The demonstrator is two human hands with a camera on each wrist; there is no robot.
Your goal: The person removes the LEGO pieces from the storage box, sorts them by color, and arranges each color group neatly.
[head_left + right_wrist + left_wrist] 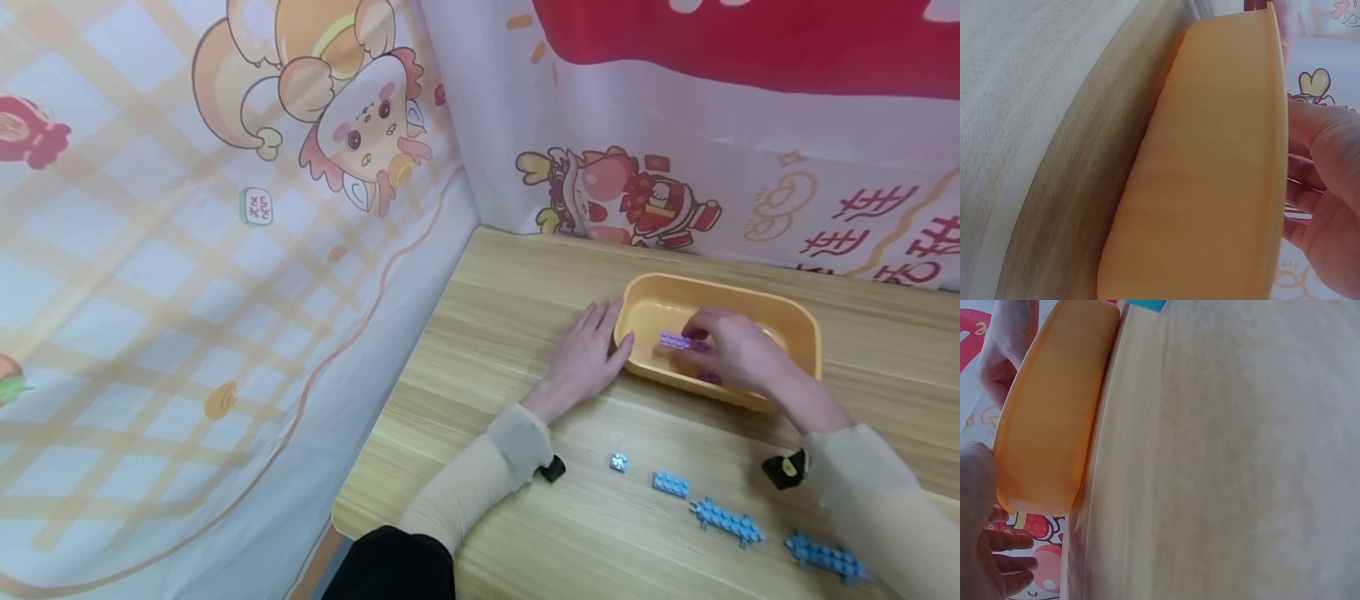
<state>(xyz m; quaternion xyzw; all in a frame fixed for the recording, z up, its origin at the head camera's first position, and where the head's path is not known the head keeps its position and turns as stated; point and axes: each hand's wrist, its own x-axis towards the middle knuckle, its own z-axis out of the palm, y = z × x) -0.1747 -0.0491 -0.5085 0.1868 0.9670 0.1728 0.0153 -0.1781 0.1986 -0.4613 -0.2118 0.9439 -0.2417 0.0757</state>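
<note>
An orange plastic basin [795, 312] stands on the table. Against its left end lies my left hand [583, 358], fingers extended along the outside and thumb at the near rim. My right hand [738, 350] reaches inside the basin and pinches a light purple toy building brick [675, 341]. Beneath that hand, a darker purple piece [708, 378] shows in part on the basin floor. Both wrist views show mostly the basin's outer wall [1054, 419], which hides the bricks; the right fingers [1304, 178] are partly behind the rim.
In a slanting row on the wooden table [465, 333] lie a small blue brick [618, 462], a longer blue brick [671, 484] and two blue assembled pieces, one left [726, 522] and one right [825, 557]. A printed cloth [495, 108] hangs behind the table.
</note>
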